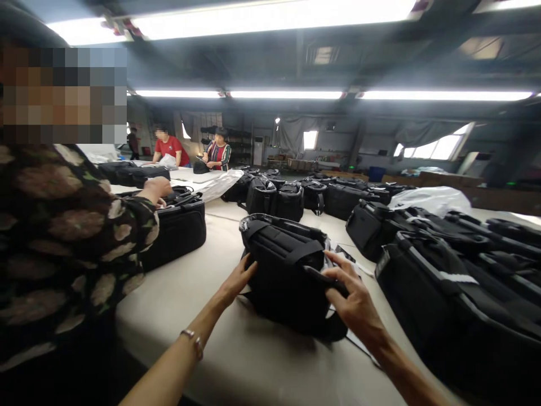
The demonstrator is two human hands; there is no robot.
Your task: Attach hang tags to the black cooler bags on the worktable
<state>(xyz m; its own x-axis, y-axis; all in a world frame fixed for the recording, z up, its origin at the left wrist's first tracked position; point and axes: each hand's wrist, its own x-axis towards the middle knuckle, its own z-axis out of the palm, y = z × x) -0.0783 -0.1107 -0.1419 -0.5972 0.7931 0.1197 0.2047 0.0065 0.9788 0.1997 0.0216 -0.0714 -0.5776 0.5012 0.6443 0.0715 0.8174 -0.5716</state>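
1. Bag: I have one black bag (281,287) in front of me, at the near middle of the counter (211,349). It stands on the counter, tilted, with its ribbed panel and a broad strap (306,252) facing up.
2. Left hand: I have the left hand (243,274) against the left side of the bag. Some fingers are hidden; I cannot tell whether it grips or only steadies. A bracelet (193,344) is on this wrist.
3. Right hand: I have the right hand (353,296) at the right end of the bag, fingers bent over the edge and thumb below, gripping the black fabric there.
4. Paper: a white sheet (362,344) lies on the counter just beside the right wrist, partly covered.
5. Left side: a co-worker in a floral top (71,225) stands near. The co-worker's hand (157,189) is at the top of another black bag, the left bag (180,228).
6. Right side: a large black bag, the right bag (448,304), stands near, with more bags behind it. White plastic (431,200) lies over some of them.
7. Far side: a row of black bags (291,198) stands on the counter. At far left I see a person in red (172,151) and a person in stripes (220,153), the latter handling a dark item (200,165).
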